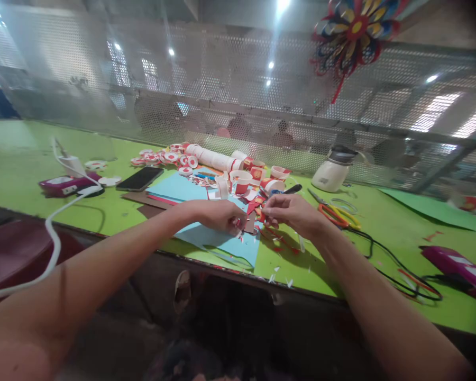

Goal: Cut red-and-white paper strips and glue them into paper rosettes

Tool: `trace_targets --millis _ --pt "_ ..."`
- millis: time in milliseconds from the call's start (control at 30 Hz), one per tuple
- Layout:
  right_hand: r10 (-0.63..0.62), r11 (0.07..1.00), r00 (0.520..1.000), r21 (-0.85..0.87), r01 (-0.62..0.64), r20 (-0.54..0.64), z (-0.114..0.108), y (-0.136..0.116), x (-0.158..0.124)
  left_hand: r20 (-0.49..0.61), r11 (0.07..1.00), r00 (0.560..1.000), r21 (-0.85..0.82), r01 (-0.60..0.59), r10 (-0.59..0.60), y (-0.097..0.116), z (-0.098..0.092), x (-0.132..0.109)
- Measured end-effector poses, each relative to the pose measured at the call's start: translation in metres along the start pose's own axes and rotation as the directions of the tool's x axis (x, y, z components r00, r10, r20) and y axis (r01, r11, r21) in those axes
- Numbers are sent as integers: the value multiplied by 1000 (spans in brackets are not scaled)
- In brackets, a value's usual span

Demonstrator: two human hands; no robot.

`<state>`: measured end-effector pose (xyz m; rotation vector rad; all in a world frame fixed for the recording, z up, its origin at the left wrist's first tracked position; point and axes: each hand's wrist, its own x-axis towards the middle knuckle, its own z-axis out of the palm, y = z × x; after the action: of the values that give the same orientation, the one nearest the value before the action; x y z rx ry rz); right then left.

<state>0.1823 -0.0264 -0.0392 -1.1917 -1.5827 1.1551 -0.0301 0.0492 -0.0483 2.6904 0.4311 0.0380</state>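
Note:
Over light blue paper (222,241), my left hand (222,216) is curled, with small red and white bits at its fingertips; what it grips is unclear. To its right, my right hand (289,211) closes thumb and fingers near a small red paper scrap, too small and blurred to tell whether it is held. Between and below the hands lie red and white paper scraps (277,247). Just beyond them stand cut red and white paper cups (241,181). A dark-handled tool (292,189) lies behind my right hand.
Behind lie a long stack of paper cups (212,157) and several round cup pieces (170,157). A phone (140,179) and purple device (69,185) are left. Scissors (337,215), a white jug (332,169), cables and another purple device (458,267) are right. A perforated metal screen (222,79) rises behind.

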Motion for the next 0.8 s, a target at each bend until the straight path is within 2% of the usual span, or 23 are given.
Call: trace_targets --millis 100,167,233,333,433,533,633,800 --pt "-4 1000 1000 30 3 26 1 2 0 -98 985 995 -167 -33 17 -5 0 -7" --pt "-2 999 999 41 0 45 2 3 0 -215 950 977 -305 -66 -1 -7 -1 -13" --pt "9 999 997 44 -13 77 5 5 0 -360 911 932 -397 -112 -42 -10 -3 -17" --pt "47 996 991 68 -56 128 13 7 -1 -519 896 850 -417 -156 -93 -11 -4 -18" --pt "70 990 990 110 -83 123 21 10 -1 -523 871 830 -480 -101 -192 -6 0 -15" --pt "44 984 996 167 -56 80 25 11 0 -444 789 853 -611 -66 -273 2 3 -14" --pt "26 981 998 191 -36 52 23 11 0 -419 734 867 -672 -95 -271 5 2 -16" --pt "16 965 1000 260 -21 23 19 11 2 -439 702 865 -696 -154 -245 2 1 -20"
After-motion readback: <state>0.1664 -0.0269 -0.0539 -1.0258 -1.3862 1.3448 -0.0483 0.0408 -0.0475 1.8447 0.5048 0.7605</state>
